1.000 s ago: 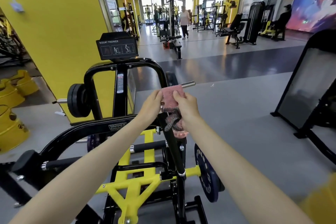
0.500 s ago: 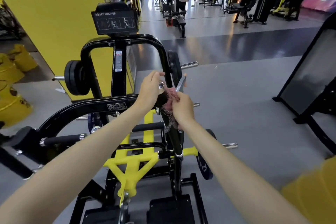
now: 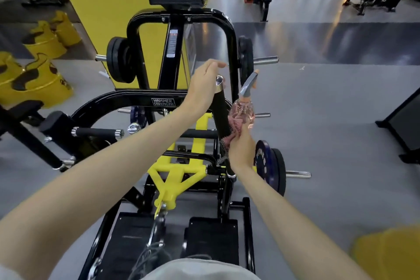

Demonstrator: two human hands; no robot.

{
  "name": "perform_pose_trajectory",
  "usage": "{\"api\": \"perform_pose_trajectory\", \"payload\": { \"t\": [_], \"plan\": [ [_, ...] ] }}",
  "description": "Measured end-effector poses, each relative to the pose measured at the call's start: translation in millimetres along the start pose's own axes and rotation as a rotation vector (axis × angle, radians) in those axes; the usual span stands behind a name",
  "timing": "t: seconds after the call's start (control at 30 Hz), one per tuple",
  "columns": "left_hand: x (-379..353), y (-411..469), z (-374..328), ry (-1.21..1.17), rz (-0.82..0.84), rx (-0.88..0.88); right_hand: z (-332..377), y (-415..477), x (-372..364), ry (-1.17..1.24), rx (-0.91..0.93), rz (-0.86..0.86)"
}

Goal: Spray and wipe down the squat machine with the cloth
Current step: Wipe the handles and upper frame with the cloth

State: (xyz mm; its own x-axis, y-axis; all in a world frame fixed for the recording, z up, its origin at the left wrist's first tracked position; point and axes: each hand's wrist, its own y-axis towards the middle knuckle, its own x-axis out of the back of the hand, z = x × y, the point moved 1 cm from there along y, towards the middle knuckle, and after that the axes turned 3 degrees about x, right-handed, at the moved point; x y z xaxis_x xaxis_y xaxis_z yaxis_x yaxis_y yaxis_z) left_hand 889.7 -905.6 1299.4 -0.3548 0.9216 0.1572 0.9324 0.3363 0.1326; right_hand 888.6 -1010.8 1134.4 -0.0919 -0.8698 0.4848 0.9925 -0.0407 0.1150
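The black and yellow squat machine [image 3: 181, 95] stands in front of me, with a black handle bar [image 3: 220, 111] rising at its right side. My left hand [image 3: 204, 84] lies against the bar's chrome-capped top, its fingers stretched forward and loose. Lower down, my right hand [image 3: 242, 150] grips the pink cloth [image 3: 234, 127] and presses it against the bar. The same hand also holds a pink spray bottle [image 3: 244, 109] with a grey trigger, upright just right of the bar.
Black foot plates [image 3: 211, 236] lie below me. Weight plates [image 3: 270, 166] hang on chrome pegs at the machine's right and back. A yellow pillar [image 3: 109, 7] and yellow tubs [image 3: 34, 79] stand at the left. Another black frame [image 3: 404, 125] is at the right edge, grey floor between.
My right hand has slid the cloth down the handle bar, and the spray bottle now shows above it. My left hand's fingers have loosened from the bar's top. The view has tilted downward.
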Motion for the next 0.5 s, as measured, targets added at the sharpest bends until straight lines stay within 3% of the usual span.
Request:
{"api": "perform_pose_trajectory", "payload": {
  "t": [0.3,0.43,0.5],
  "plan": [
    [-0.5,-2.9,-3.8,-0.004,-0.029,0.056,-52.3,-1.0,-13.1,-0.149,-0.099,0.132],
    [-2.4,-0.8,-3.7,0.016,-0.036,0.079,-79.4,-5.6,-17.6,-0.098,-0.231,0.244],
    [-2.4,7.5,-3.2,0.047,-0.109,0.192,-86.7,-7.6,-16.7,-0.002,-0.306,0.266]
  ]
}}
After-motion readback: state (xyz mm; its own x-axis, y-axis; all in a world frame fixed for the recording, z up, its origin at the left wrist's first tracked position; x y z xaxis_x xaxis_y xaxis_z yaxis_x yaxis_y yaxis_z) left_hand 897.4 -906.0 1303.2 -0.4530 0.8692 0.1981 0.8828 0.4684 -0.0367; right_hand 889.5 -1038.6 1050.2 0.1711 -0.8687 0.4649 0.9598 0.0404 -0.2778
